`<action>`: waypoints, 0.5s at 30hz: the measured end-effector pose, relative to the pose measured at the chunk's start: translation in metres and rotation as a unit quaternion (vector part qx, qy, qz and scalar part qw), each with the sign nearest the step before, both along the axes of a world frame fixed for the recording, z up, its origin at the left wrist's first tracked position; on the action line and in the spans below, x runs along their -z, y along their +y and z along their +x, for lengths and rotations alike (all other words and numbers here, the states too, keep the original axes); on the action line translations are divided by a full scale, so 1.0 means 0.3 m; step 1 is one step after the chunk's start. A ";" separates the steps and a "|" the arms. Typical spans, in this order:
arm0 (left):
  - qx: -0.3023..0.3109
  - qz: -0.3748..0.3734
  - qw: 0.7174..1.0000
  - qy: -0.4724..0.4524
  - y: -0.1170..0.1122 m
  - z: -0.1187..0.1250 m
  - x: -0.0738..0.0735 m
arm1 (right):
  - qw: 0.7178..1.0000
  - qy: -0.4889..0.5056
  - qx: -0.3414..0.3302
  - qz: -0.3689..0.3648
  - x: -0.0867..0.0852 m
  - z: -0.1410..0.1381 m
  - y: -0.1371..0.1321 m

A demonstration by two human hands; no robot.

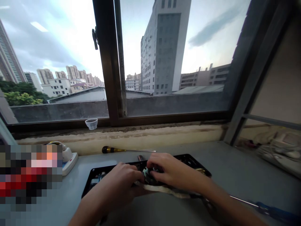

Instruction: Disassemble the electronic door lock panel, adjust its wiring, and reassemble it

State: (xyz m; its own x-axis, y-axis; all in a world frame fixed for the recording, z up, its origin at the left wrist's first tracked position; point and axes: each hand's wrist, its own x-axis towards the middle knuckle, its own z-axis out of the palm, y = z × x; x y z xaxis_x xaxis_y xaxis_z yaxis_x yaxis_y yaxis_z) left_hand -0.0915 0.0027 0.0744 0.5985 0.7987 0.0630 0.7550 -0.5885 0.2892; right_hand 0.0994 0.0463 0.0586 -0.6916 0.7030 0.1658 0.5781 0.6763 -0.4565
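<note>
A long black casing lies on the table in front of me, its inner side up, with small electronic parts showing at its left end. Over its middle is a small round dark part with pale green bits. My right hand has thumb and fingers curled around this part from the right. My left hand is closed at its left side; what its fingertips grip is hidden. A pale flat strip runs rightward below both hands, toward dark wiring under my right forearm.
A yellow-and-black screwdriver lies behind the casing, a blue-handled one at right. A white power strip sits left, beside a blurred-out patch. A clear plastic cup stands on the window ledge. Cluttered cables lie far right.
</note>
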 end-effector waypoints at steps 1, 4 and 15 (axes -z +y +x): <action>0.003 0.003 1.000 -0.003 0.001 -0.001 -0.001 | 1.000 -0.003 0.000 0.004 0.002 0.000 -0.001; 0.013 -0.004 1.000 -0.006 0.000 -0.009 -0.013 | 1.000 -0.006 0.002 0.016 0.005 0.001 -0.002; 0.035 -0.052 0.998 -0.030 -0.020 -0.047 -0.035 | 0.999 -0.022 -0.011 0.023 -0.007 0.008 0.006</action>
